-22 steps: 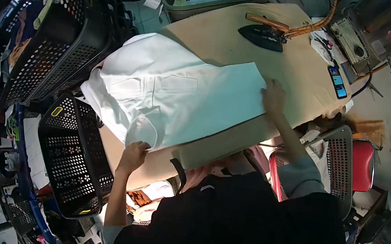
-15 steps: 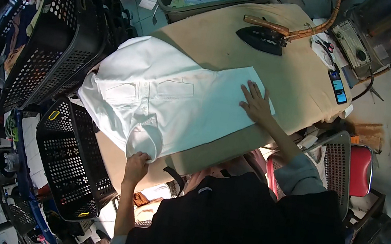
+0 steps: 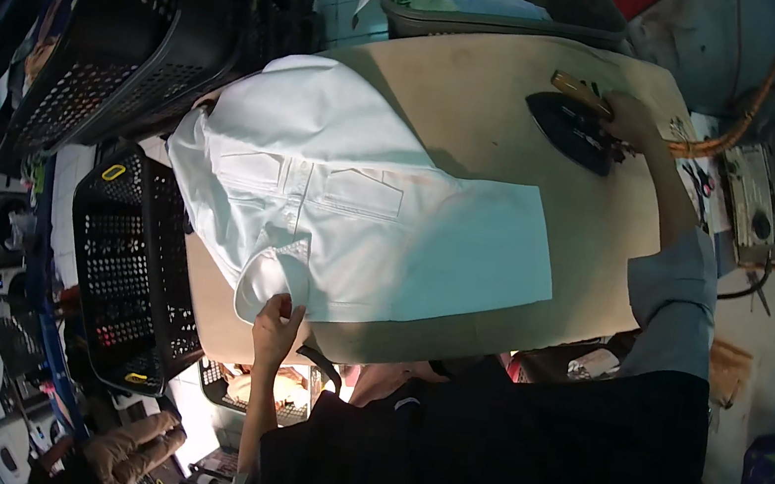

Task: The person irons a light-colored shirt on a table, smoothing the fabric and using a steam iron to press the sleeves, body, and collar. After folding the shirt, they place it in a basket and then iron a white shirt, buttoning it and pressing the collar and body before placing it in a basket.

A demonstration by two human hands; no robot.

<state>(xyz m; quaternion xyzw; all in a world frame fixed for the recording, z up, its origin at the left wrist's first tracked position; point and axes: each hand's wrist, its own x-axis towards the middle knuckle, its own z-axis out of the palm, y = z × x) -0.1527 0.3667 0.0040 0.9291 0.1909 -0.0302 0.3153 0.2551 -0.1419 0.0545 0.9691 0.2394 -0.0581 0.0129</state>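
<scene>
A white shirt (image 3: 364,229) with two chest pockets lies spread on the padded ironing table (image 3: 483,136). One sleeve stretches flat toward the right; the collar stands up in a loop near the table's front edge. My left hand (image 3: 276,328) pinches the edge of that collar. Beyond the sleeve, at the far right of the table, my right hand (image 3: 629,120) is closed around the wooden handle of a dark iron (image 3: 571,137). The iron's pointed tip faces left, away from the shirt. My fingers partly hide the handle's end.
A large basket (image 3: 499,30) with light cloths stands behind the table. Black perforated baskets (image 3: 169,240) line the left side. An orange-brown wrapped hose (image 3: 739,134) runs near the iron. Scissors (image 3: 705,179) and an old boxy device (image 3: 748,191) are at the right.
My right hand has left the shirt sleeve and moved up and right onto the iron's handle. My left hand stays at the collar. The view has shifted.
</scene>
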